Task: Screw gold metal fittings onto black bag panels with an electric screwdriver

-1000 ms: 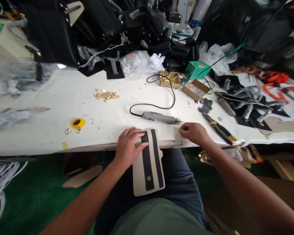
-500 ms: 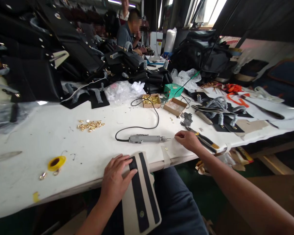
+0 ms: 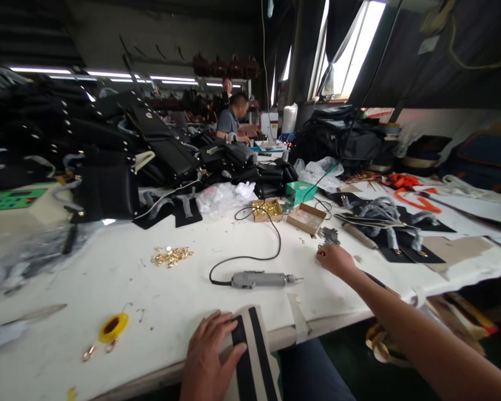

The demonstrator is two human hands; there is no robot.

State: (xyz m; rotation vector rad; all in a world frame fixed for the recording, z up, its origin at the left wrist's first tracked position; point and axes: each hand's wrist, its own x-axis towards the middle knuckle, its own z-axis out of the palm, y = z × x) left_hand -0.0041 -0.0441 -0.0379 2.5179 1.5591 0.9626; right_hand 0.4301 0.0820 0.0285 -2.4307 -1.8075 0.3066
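My left hand (image 3: pixel 211 353) lies on a beige panel with black stripes (image 3: pixel 254 345) at the table's front edge. Its fingers are stretched flat on top and the thumb stands apart. My right hand (image 3: pixel 336 260) is closed, with fingertips together beside a small heap of dark grey flat pieces (image 3: pixel 330 236). Whatever it may hold is hidden. A grey electric screwdriver (image 3: pixel 259 279) rests between the hands, its tip pointing right and its black cord running back. Behind my right forearm, pliers (image 3: pixel 382 283) are mostly covered.
Gold fittings (image 3: pixel 173 257) are piled at left, near a yellow ring (image 3: pixel 113 327). Farther back stand a box of gold pieces (image 3: pixel 267 210), an open cardboard box (image 3: pixel 307 218) and a green box (image 3: pixel 299 192). Black bags (image 3: pixel 158 139) are heaped behind; a co-worker (image 3: pixel 229 122) sits beyond.
The head view has tilted up, so the table sits lower. My right hand has moved from near the screwdriver's tip to the dark grey pieces. My left hand remains on the panel.
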